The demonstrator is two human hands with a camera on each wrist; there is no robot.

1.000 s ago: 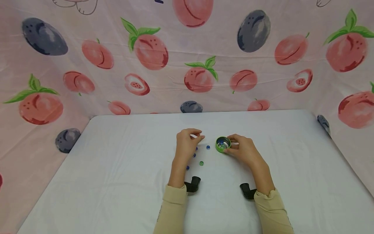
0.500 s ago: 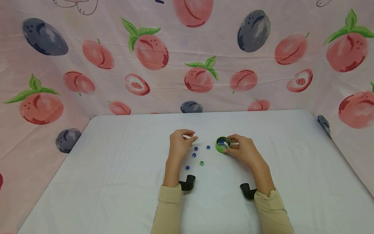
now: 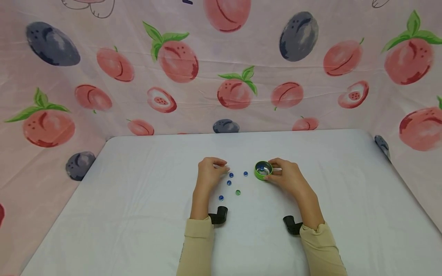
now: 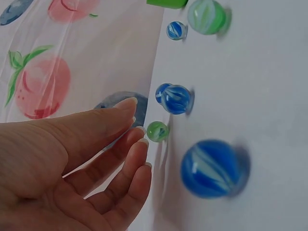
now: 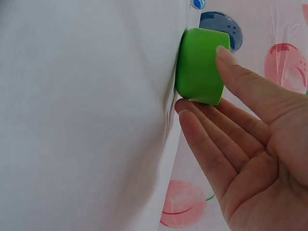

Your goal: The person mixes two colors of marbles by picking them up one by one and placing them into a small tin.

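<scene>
left hand [image 3: 207, 172] drew back over white table [image 3: 138, 214], fruit-print cloth [image 3: 221, 65] behind.

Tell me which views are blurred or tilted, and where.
Head view: even soft light, sharp, with the table edges bowed. Left wrist view: turned sideways, the nearest blue marble smeared with blur. Right wrist view: also sideways, the green cup fairly sharp.

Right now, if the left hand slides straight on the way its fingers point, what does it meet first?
Probably the small green marble just off the left hand's fingertips, ahead of the blue marble beyond it; depth is uncertain.
</scene>
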